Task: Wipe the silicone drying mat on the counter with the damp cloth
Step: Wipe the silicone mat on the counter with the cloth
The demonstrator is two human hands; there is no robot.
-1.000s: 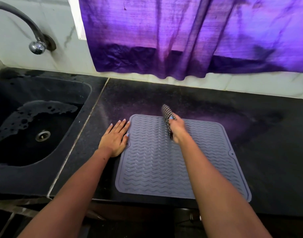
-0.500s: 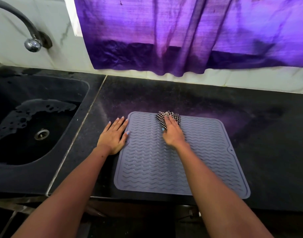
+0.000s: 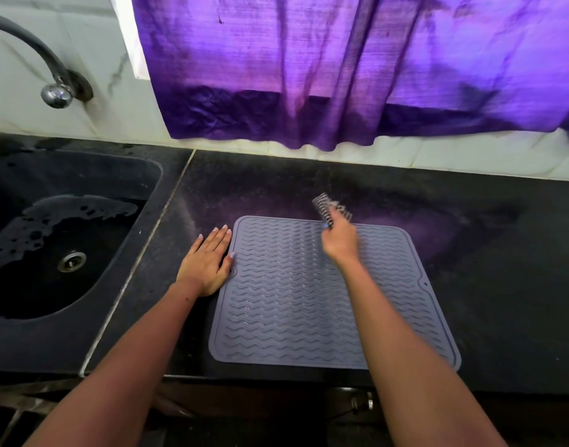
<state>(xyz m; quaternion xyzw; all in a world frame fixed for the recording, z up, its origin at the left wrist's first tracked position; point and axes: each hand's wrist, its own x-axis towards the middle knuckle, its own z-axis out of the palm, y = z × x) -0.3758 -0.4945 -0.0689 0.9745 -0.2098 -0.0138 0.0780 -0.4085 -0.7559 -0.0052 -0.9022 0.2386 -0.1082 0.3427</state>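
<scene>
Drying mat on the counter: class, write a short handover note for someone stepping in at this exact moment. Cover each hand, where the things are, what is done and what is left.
Left hand: open, flat on the counter at the left edge of the mat, thumb touching the edge, steadying it.
Right hand: grip shut on the checked cloth, at the mat's far edge; the cloth is blurred and looks raised off the surface.
Mat: lies flat to the right of the sink.
Done: cannot tell how much has been wiped; no clear wet streaks show.
Left: bring the cloth down and wipe the mat, far edge to near edge.
</scene>
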